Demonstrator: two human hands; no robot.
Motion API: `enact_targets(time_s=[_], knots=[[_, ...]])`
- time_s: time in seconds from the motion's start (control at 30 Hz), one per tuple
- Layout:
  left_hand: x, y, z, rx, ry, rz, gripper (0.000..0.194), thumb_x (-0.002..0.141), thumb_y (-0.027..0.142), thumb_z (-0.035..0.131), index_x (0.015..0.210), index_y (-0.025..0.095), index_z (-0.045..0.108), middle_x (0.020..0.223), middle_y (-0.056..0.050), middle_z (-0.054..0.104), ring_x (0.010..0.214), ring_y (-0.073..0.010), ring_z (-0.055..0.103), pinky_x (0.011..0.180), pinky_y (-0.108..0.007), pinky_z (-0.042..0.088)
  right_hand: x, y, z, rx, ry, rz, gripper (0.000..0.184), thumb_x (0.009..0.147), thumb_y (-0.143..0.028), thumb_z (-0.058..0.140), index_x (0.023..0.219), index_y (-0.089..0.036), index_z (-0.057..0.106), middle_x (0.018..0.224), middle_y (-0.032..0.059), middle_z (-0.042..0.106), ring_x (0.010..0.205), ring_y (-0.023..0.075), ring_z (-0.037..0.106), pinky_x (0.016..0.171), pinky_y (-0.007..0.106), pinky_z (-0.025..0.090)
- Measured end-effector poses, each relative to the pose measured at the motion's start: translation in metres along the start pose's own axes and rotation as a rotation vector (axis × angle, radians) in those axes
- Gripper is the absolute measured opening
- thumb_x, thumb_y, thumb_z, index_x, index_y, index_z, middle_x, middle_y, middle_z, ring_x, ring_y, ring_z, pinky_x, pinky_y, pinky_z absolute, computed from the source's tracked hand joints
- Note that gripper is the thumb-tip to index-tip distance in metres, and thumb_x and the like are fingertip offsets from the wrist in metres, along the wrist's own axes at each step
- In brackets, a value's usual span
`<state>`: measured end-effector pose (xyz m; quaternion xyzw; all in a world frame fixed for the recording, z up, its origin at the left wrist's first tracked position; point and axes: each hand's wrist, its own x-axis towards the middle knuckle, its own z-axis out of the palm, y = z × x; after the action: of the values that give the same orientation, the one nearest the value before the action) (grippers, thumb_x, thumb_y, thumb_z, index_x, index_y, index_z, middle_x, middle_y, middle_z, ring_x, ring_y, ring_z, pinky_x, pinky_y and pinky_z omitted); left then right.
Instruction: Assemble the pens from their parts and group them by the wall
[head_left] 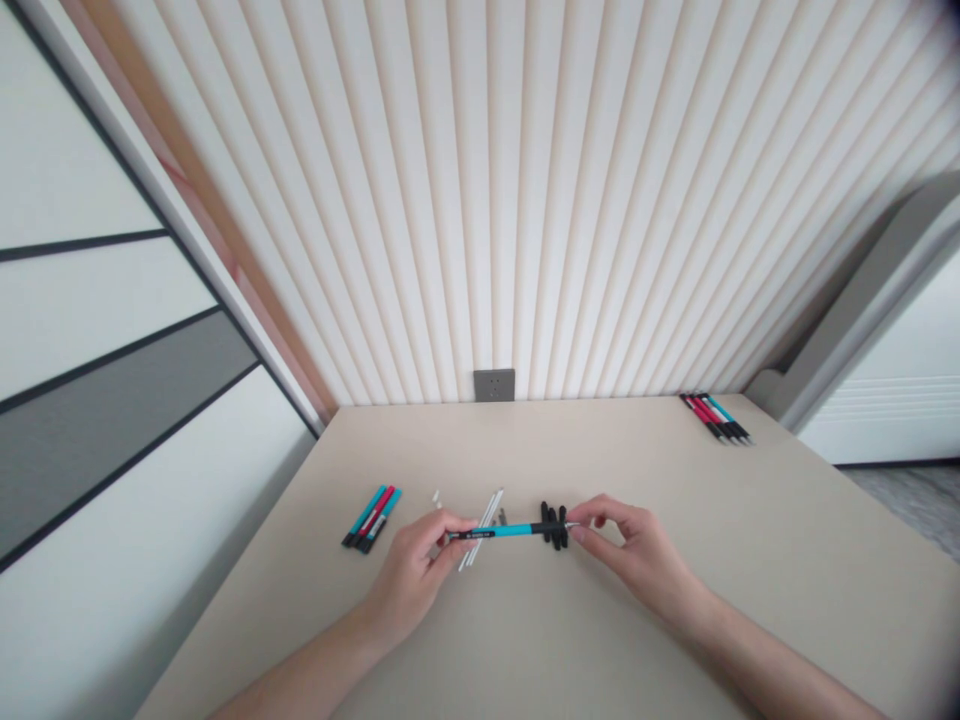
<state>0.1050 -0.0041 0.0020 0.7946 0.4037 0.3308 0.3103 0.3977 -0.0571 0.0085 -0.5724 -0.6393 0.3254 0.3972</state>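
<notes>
– One pen (510, 531), blue and black, pale lettering near the left end. Location?
– Above the middle of the desk (480, 640), nearly level, between both hands.
– Grip at the lettered end?
– By the left hand (409, 568): fingers (452, 519) closed around the black end, thumb on the near side.
– At the other end?
– By the right hand (645, 555): thumb and forefinger pinched on the slim silver tip.
– Behind and below the pen, as seen from above?
– Several thin white rods (472, 552), slanting, partly covered by the pen. Just to the right, a few small grey pieces (502, 517), too small to identify. Farther right, three black sleeves (553, 516), side by side, crossed in view by the pen. Contact with the pen: cannot tell.
– Left of the left hand?
– Three barrels (373, 517), two blue, one red, black at the near ends. Also one small white piece (436, 495), just beyond the hand.
– Far right corner?
– Several assembled pens (715, 418), red or blue with black, in a slanted row, well apart from the right hand.
</notes>
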Motion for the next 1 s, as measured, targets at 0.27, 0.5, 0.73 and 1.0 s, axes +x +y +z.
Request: enact_targets(time_s=[0.27,0.5,0.73,1.0], knots=[[-0.001,-0.005,0.001,-0.015,-0.027,0.040,0.012,0.090,0.027,0.064,0.095,0.020,0.071,0.079,-0.001,0.070,0.069,-0.0139,0.063,0.066,-0.022,0.046,-0.002,-0.001,0.004,0.018,-0.046,-0.029,0.027,0.090,-0.043,0.059,0.089,-0.020,0.074,0.080,0.0038,0.070,0.077,0.0185,0.061,0.073,0.030,0.046],[-0.001,-0.001,0.001,-0.016,-0.032,0.025,0.011,0.090,0.026,0.062,0.095,0.020,0.070,0.078,0.000,0.070,0.068,-0.0133,0.061,0.066,-0.021,0.045,-0.004,0.002,0.008,-0.066,-0.058,-0.042,0.040,0.098,-0.044,0.043,0.084,-0.018,0.071,0.079,0.0048,0.070,0.073,0.0176,0.062,0.070,0.028,0.047],[-0.002,-0.002,0.001,-0.014,-0.031,-0.013,0.013,0.091,0.028,0.061,0.094,0.020,0.070,0.079,0.000,0.070,0.069,-0.0141,0.061,0.067,-0.022,0.045,-0.004,0.004,0.004,-0.129,-0.037,-0.142,0.020,0.094,-0.038,0.055,0.096,-0.022,0.067,0.089,0.0052,0.069,0.087,0.0208,0.062,0.081,0.033,0.046],[-0.001,0.001,0.002,-0.004,-0.016,0.014,0.011,0.090,0.026,0.062,0.094,0.019,0.070,0.079,-0.001,0.070,0.067,-0.0135,0.062,0.066,-0.022,0.046,-0.005,0.009,0.006,-0.182,-0.050,-0.191,0.023,0.097,-0.038,0.051,0.103,-0.023,0.067,0.092,0.0058,0.070,0.088,0.0210,0.063,0.084,0.035,0.044]])
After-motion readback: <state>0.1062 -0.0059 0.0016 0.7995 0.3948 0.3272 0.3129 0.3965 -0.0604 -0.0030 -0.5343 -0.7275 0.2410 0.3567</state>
